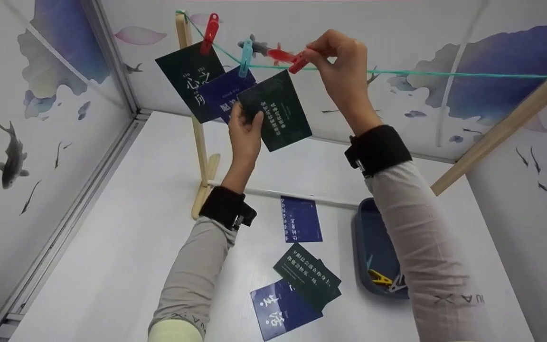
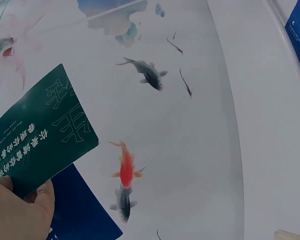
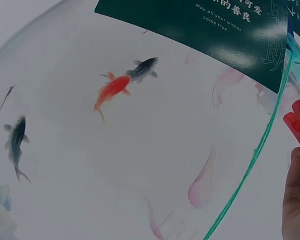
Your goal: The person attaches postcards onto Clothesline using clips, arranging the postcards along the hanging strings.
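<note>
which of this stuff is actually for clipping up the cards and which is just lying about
For the job:
- green card in left hand
- red clip in right hand
- green line, wooden posts
- clipped cards
- probably waiting: loose cards, bin of spare clips

Just there:
- wall fish
- wrist straps

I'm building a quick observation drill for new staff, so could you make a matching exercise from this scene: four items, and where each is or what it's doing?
Column one
1. Left hand
2. Right hand
3. Light-blue clothespin
4. Yellow clothespin

Column two
A. In the blue bin
B. Holding a dark green card
C. On the green string, clipping a blue card
D. Pinching a red clothespin

Pairs: 1-B, 2-D, 3-C, 4-A
</note>
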Tool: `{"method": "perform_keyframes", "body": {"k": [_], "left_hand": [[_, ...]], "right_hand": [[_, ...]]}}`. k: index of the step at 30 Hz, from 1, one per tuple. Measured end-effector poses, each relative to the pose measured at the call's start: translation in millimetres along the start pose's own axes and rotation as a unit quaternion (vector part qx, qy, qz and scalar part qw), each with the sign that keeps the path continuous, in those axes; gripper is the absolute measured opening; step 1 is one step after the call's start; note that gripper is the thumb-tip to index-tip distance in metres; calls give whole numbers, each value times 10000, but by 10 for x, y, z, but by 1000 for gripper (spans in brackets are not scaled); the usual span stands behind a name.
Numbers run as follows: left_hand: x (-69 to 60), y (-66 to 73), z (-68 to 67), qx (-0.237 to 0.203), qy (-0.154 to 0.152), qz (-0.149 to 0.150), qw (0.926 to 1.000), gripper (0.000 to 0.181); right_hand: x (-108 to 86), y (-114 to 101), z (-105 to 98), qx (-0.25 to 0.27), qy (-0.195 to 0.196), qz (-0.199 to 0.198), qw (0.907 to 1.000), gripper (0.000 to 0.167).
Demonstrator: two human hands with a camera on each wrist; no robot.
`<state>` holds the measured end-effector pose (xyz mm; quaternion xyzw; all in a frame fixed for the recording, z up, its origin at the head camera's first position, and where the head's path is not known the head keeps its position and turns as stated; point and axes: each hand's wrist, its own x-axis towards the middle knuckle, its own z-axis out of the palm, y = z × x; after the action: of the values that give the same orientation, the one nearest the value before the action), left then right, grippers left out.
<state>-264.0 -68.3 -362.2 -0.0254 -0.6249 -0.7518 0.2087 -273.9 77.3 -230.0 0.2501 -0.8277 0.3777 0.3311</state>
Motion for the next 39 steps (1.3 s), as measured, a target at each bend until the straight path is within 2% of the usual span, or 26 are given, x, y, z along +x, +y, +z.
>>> {"method": "perform_keyframes", "body": {"k": [6,10,17,23,26,29,33,36,39], "left_hand": [[18,-13,13,-138,61,-43,9999,34],[31,-16,36,-205,-39,-66,9998,36],[37,-36,83,-355,-77,20,9993,38],[32,-61,118,-325,-18,-113,9994,35],[15,-75,134,-346,105,-202,9991,32],[-10,-93,147,-170,216,-376,9989,27],[-61,-131,183,-31,334,-821,9961,27],[-131,-193,249,-105,280,-1215,9921,31],[-205,-275,297,124,106,-1616,9867,36]], "right_hand": [[83,18,22,28,-279,295,9992,19],[117,9,30,8,-630,511,9967,20],[116,20,65,-99,-1164,553,9916,23],[108,15,64,-285,-1541,731,9849,28],[99,-9,70,-440,-1667,836,9815,31],[83,-29,94,-511,-1719,978,9789,33],[56,-18,132,-431,-1779,1112,9768,38],[17,12,90,-457,-1784,1201,9755,45],[-40,33,28,-520,-1678,1250,9765,56]]}}
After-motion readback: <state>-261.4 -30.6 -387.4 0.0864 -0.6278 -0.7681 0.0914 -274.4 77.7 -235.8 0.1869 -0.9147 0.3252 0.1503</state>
